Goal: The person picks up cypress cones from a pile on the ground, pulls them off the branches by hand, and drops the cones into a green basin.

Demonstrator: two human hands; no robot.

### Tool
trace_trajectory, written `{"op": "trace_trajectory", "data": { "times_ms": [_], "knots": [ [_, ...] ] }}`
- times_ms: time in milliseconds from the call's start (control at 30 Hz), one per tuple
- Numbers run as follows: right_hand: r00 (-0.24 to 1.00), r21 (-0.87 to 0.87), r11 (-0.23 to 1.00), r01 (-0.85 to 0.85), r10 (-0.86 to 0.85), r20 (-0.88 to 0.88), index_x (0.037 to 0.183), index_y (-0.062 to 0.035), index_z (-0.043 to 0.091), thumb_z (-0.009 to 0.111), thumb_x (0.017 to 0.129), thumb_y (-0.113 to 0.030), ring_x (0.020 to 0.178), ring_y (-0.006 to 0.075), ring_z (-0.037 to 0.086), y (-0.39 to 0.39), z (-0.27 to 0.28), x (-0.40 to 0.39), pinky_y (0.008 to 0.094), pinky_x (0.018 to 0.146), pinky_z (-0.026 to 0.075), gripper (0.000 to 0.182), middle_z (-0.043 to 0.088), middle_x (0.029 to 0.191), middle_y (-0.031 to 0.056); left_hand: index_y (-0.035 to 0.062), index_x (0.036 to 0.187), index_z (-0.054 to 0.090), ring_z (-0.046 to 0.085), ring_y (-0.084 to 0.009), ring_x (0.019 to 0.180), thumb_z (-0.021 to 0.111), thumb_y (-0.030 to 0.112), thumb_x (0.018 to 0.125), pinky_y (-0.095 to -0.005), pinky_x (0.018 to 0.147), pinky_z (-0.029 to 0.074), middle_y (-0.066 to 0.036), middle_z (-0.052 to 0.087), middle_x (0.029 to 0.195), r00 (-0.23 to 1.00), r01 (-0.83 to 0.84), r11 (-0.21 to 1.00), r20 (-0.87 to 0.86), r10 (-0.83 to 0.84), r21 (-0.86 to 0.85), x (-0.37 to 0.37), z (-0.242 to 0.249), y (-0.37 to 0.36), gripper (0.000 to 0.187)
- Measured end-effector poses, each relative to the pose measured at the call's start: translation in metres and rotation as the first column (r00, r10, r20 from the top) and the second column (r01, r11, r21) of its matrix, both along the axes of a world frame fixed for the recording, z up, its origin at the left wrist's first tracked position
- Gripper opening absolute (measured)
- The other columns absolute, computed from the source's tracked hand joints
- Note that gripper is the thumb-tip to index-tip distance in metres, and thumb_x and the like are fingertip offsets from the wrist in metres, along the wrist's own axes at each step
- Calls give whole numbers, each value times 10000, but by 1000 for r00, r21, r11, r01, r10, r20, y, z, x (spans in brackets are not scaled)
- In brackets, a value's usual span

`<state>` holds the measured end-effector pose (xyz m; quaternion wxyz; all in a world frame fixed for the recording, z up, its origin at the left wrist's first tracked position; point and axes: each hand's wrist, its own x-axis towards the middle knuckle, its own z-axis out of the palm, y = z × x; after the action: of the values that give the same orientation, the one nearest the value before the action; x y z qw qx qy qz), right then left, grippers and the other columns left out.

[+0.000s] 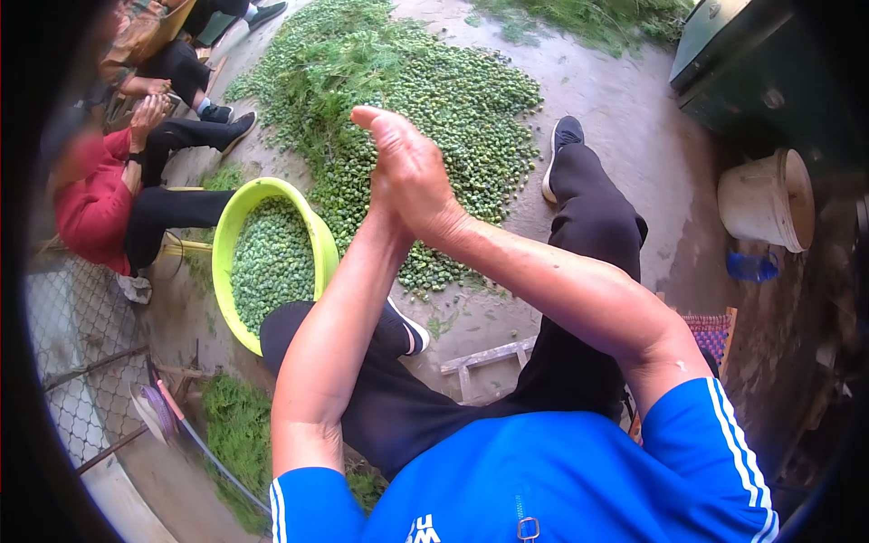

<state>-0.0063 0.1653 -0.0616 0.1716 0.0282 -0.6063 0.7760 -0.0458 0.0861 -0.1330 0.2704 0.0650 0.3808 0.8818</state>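
My right hand (418,176) presses against my left hand (382,185), out in front of me above a heap of small round green fruits (471,90). Most of the left hand is hidden behind the right one. Both look closed together, and whatever lies between the palms, if anything, cannot be seen. Left of my forearms, a lime-green tub (326,253) stands tilted by my knee. Loose green fruits (272,258) of the same kind fill much of it.
Feathery green stems (335,68) lie over the heap, with more greenery (240,434) at lower left. Co-workers sit at left, one in a red top (95,204). A white bucket (760,199) and a blue plastic container (751,265) are at right. A low wooden frame (480,362) lies between my legs.
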Motion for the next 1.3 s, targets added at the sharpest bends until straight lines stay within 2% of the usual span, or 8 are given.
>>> {"op": "trace_trajectory", "data": {
  "times_ms": [67,100,200,300,467,733,1000,1300],
  "knots": [
    [1000,-96,995,28,-28,4,1167,-16,614,423,986,-377,1117,236,585,7,5,-6,332,1005,410,447,646,1138,138,109,1048,548,535,-102,788,390,335,993,-250,638,469,-22,560,924,997,-76,991,15,78,-113,8,14,17,281],
    [994,-172,985,-15,-4,-106,1123,-7,628,430,989,-347,1095,239,593,18,10,-14,343,1001,422,415,651,1110,129,84,1023,552,544,-123,724,401,269,966,-232,564,461,-60,590,897,905,-191,978,372,207,-80,14,47,27,246],
    [994,-296,949,-104,104,-15,1150,0,603,406,1000,-271,1137,210,575,53,26,-17,356,1026,416,367,642,1132,128,39,1083,560,625,-210,737,369,302,997,-274,596,544,-121,635,900,911,178,879,264,-318,442,-5,28,-6,336],
    [993,-351,933,-84,107,45,1055,-11,638,491,967,-240,972,145,620,68,22,-27,315,874,490,287,666,1008,104,13,1136,550,652,-233,849,319,329,1024,-300,674,578,-165,644,1014,909,-96,990,415,45,104,9,68,3,407],
    [956,35,974,-223,211,203,1104,-32,645,545,953,-181,817,124,643,81,23,-18,278,754,523,234,656,1010,98,-68,1276,419,537,-373,1171,249,325,1042,-463,1009,488,-266,516,1245,925,-112,979,379,39,170,17,81,0,488],
    [980,672,733,-110,193,-50,1025,-48,677,657,818,-53,872,153,652,84,10,-17,302,751,542,207,590,1166,103,-40,1262,453,570,-306,1096,281,349,1038,-433,977,507,-197,557,1179,926,-133,989,364,99,70,19,81,-5,481],
    [979,736,675,-47,179,-102,845,-69,680,677,734,-103,1018,287,594,77,1,-11,383,864,495,117,619,1095,105,3,1229,493,569,-247,1062,302,352,1039,-392,976,490,-134,577,1158,934,-37,990,358,-15,137,20,71,-10,441],
    [930,699,691,-184,352,-104,973,-60,666,666,847,-125,1049,240,613,81,11,-1,341,858,506,142,626,1143,107,61,1053,597,615,-113,727,538,225,978,-193,514,468,-50,643,914,934,74,955,355,34,-286,29,60,-47,189]
  ]
}}
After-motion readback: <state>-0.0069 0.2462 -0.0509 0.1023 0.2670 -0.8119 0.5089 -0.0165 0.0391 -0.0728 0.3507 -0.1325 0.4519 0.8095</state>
